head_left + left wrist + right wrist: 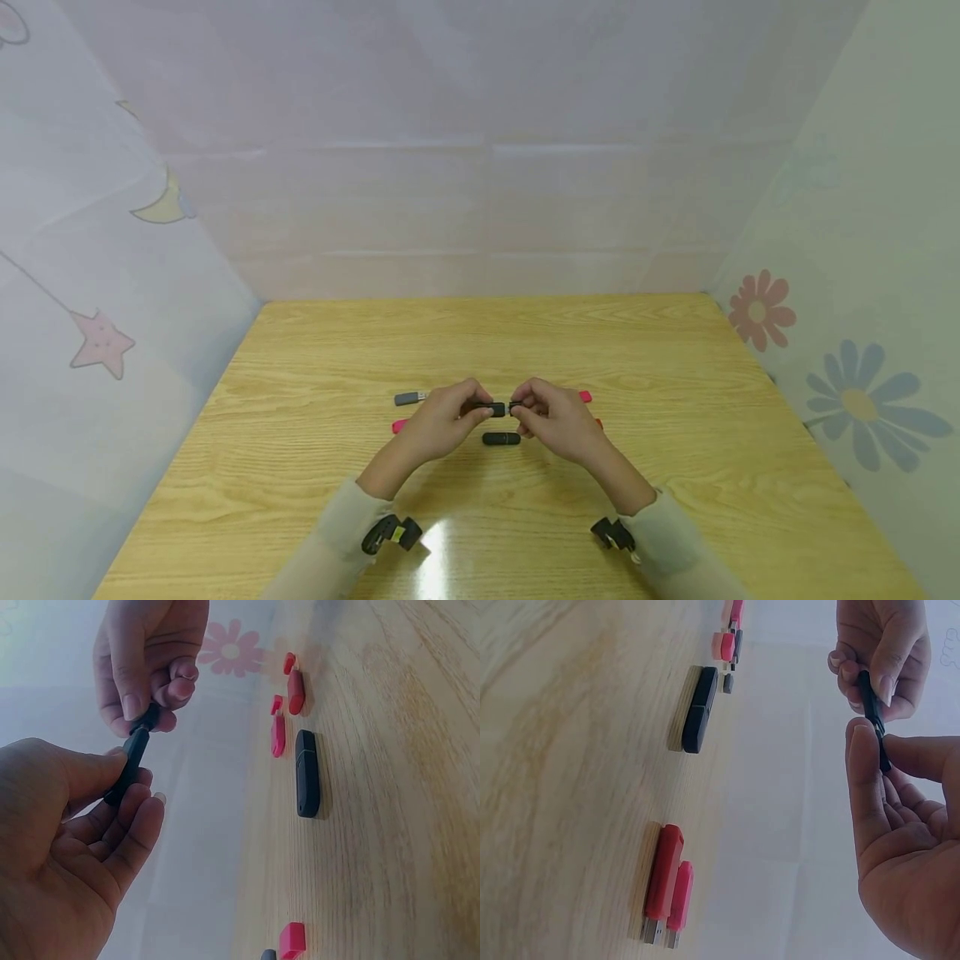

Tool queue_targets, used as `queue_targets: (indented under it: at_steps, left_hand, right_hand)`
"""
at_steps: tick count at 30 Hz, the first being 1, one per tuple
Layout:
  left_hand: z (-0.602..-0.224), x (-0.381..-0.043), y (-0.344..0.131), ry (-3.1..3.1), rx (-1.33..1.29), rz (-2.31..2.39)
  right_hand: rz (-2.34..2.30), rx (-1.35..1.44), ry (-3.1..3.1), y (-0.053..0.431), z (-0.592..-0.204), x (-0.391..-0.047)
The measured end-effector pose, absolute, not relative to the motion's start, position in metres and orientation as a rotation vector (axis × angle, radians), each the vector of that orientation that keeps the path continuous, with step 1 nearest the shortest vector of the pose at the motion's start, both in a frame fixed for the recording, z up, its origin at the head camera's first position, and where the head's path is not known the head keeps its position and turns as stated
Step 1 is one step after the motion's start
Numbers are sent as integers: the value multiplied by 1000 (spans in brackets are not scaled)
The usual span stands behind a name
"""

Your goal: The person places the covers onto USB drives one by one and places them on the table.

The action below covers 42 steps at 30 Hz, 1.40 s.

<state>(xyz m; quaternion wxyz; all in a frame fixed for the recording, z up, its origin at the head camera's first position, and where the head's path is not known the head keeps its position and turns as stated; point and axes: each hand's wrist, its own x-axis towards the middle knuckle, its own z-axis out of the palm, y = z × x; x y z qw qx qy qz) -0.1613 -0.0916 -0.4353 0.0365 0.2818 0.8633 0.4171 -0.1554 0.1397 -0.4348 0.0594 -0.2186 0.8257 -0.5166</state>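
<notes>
Over the wooden table, my left hand [442, 422] grips the body of a black USB stick [133, 757] between thumb and fingers. The right hand [561, 422] pinches a small black cap [146, 718] at the plug end of that stick. In the head view a short bit of metal plug [507, 409] shows between body and cap, and the two parts stand in line. Below the hands, another black USB stick [501, 438] lies on the tabletop with its cap on.
By the left hand lie a grey USB stick [409, 398] with bare plug and a pink piece [400, 426]. Beyond the right hand, a red USB stick [664, 871] and a pink USB stick [680, 896] lie uncapped, their red cap [289, 663] and pink cap [277, 704] close by.
</notes>
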Motion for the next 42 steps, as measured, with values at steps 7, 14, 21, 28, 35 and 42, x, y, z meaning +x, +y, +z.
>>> queue_targets:
  at_steps: [7,14,21,28,35,42]
  left_hand:
    - [-435,-161,-91,2648,888,1285]
    - [-434,-161,-90,2633,890,1285]
    - [-432,-160,-90,2624,875,1278]
    - [-431,-161,-89,2641,891,1274]
    - [-431,-161,-88,2648,891,1271]
    - [-430,-161,-87,2653,910,1270]
  right_hand:
    - [-1561,-664,2496,138,-435,-156]
    - [-1552,-668,2498,136,-434,-155]
    - [-1543,-676,2511,136,-434,-155]
    - [-1521,-692,2542,135,-430,-154]
    - [-1549,-705,2522,134,-429,-154]
    - [-1543,-705,2526,134,-428,-154]
